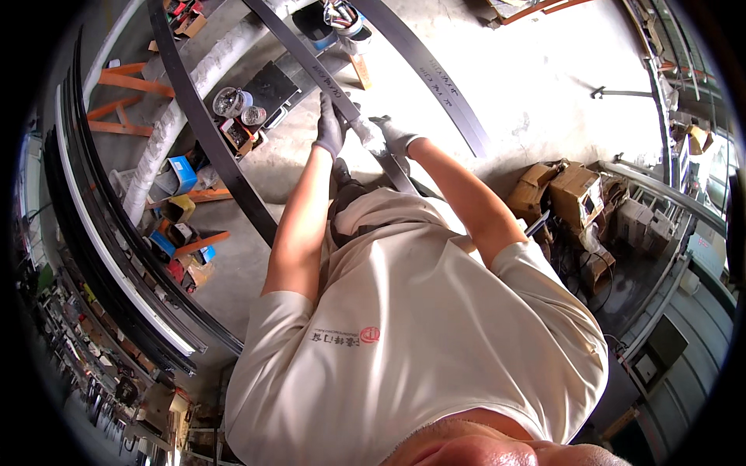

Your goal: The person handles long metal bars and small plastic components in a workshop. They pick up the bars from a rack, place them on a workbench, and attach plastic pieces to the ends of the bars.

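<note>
My left hand (332,130), in a dark glove, is at the near end of a long dark metal bar (312,70) with light handwriting on it. Its fingers lie along the bar's left side and seem to hold it. Just beyond that end is a pale, shiny piece (367,137), too glaring to make out. My right hand (397,135), in a light grey glove, is beside this piece with a finger stretched toward it. A further dark bar section (398,175) runs from there toward my waist.
Other marked dark bars lie to the right (435,74) and left (210,136). A white-wrapped pole (167,128) crosses orange stands (128,81). A black case (272,89) and tubs (231,102) are beyond my left hand. Cardboard boxes (575,193) are piled right; long profiles (116,256) curve along the left.
</note>
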